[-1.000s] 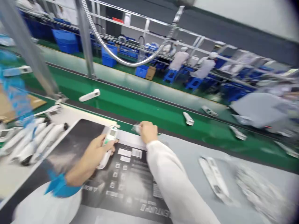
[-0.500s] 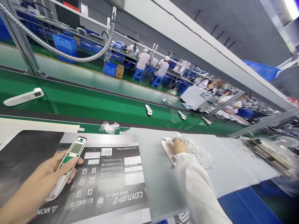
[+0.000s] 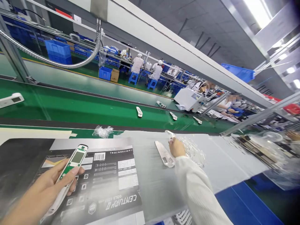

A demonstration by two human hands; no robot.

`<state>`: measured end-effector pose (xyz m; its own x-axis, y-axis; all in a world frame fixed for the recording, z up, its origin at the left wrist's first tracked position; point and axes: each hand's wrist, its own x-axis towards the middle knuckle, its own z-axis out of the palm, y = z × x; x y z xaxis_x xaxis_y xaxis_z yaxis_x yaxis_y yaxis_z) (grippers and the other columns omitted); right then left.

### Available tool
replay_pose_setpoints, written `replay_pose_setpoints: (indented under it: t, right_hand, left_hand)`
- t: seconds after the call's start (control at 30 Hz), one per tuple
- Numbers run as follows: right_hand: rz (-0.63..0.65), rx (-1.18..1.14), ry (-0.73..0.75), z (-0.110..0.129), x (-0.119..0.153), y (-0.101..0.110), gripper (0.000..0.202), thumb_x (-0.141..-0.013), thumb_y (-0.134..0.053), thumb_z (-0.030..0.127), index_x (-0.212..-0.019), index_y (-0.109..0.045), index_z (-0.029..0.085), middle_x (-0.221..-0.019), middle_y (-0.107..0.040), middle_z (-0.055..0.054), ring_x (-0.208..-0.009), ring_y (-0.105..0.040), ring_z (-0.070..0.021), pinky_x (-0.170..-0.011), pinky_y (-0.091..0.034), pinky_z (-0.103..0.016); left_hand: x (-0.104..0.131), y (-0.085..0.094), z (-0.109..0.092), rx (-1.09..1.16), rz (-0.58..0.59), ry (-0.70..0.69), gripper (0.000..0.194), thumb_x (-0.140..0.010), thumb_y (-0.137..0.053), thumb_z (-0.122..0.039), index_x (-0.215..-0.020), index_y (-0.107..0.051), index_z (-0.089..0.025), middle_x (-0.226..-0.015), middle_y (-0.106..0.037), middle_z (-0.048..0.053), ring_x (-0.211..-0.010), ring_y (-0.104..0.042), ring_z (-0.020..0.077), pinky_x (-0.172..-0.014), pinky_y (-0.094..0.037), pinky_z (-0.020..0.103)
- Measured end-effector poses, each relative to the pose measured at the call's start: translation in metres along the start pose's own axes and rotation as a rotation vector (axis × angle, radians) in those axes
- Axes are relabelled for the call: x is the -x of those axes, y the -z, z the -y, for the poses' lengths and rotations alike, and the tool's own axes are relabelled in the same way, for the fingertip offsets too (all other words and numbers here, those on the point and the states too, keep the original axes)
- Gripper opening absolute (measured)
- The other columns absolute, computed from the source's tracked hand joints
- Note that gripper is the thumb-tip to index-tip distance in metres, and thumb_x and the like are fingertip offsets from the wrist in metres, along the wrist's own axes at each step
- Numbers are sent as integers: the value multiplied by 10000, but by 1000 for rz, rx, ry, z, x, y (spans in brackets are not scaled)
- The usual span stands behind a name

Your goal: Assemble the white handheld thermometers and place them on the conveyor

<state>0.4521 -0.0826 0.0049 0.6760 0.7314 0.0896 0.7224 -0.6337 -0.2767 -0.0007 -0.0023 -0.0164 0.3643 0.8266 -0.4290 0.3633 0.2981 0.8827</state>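
My left hand [image 3: 58, 181] is wrapped round a white device housing [image 3: 78, 156] with a green circuit board and a grey screen, held tilted above a black printed sheet [image 3: 112, 190]. Over the grey mat, my right hand [image 3: 177, 147] has its fingers closed on a small white part [image 3: 169, 134], whose end sticks out above the fingertips. Just left of that hand lies a white shell cover [image 3: 164, 154] with a window opening. A clear plastic bag of small parts [image 3: 193, 151] is right beside the hand.
Several white devices, one a white handheld device [image 3: 11, 100], lie on the green conveyor belt [image 3: 112, 109]. Crumpled clear plastic [image 3: 103, 131] is at the mat's back edge. A metal hose [image 3: 70, 65] hangs at upper left. Other people sit at benches behind.
My right hand has lifted off the white shell cover, which now lies uncovered, and holds a small white part. My left hand keeps its hold. The camera view has shifted right.
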Motion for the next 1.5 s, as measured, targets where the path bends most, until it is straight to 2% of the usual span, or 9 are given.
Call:
replay_pose_setpoints:
  t: [0.13,0.33,0.53,0.63,0.77,1.0,1.2,1.33,1.5]
  right_hand:
    - [150,-551,90,56,49,-11,394,-978,-414,408,-1253,-569,171,-1115,-717,-129,-965,-706,-243,-806,-571,-376]
    - [549,-1687,-35,159,148,-39,443,-812,-730,331,-1221,-574,265,-1427,-534,-64,-1261,-554,-254,-1023,-498,-396]
    - [606,-1699,49,153,158,-58,569,-832,-717,407,-1338,-485,292,-1320,-620,-85,-1199,-595,-229,-1029,-475,-391]
    - [607,-1601,70,142,154,-64,569,-820,-719,446,-1312,-509,249,-1293,-636,-107,-1153,-618,-248,-999,-482,-400]
    - [632,-1495,107,149,157,-66,506,-824,-714,441,-1253,-551,228,-1250,-661,-101,-1139,-622,-257,-995,-475,-405]
    - [598,-1493,162,162,167,-66,439,-794,-750,413,-1168,-615,228,-1162,-697,-78,-1080,-638,-257,-931,-497,-374]
    - [588,-1812,-308,186,171,-55,498,-819,-558,692,-916,-665,215,-833,-715,-44,-860,-660,-209,-782,-536,-331]
    - [708,-1995,-556,197,169,-59,477,-812,-576,654,-594,-534,231,-391,-362,72,-429,-443,-127,-546,-484,-285]
    - [948,-1955,-362,189,171,-57,362,-821,-662,554,-873,-674,196,-820,-664,-21,-840,-635,-181,-825,-517,-316]
  left_hand:
    - [8,-35,-27,60,-9,-147,405,-761,-634,-628,-964,-607,-279,-648,-556,-37,-601,-493,180,-593,-390,289]
    - [-3,-84,-51,94,-68,-214,464,-750,-689,-530,-1057,-588,-197,-845,-644,39,-703,-577,187,-622,-443,278]
    - [-4,-70,-38,295,146,44,343,-809,-634,-515,-882,-581,-184,-536,-478,-50,-441,-419,102,-429,-336,209]
    - [-5,-60,-24,126,4,-118,444,-934,-426,-572,-1002,-626,-181,-683,-613,16,-595,-566,153,-537,-444,248]
    - [2,-56,-15,-58,-138,-460,397,-973,-464,-439,-1310,-571,-257,-1233,-649,52,-1154,-582,216,-994,-437,318]
    - [16,-65,-18,-82,-48,-535,294,-936,-578,-349,-1207,-653,-265,-1260,-659,30,-1162,-607,218,-1001,-477,308]
    - [21,-90,15,-644,-176,-706,402,-1015,-365,-367,-1364,-484,-206,-1156,-663,119,-930,-677,251,-757,-555,372]
    - [18,-88,33,-987,-166,-779,404,-1011,-366,-429,-1231,-565,-154,-888,-703,97,-680,-679,237,-616,-543,360]
    - [17,-67,11,-805,-202,-678,343,-1016,-367,-388,-1199,-566,-178,-978,-718,98,-842,-697,242,-723,-557,369]
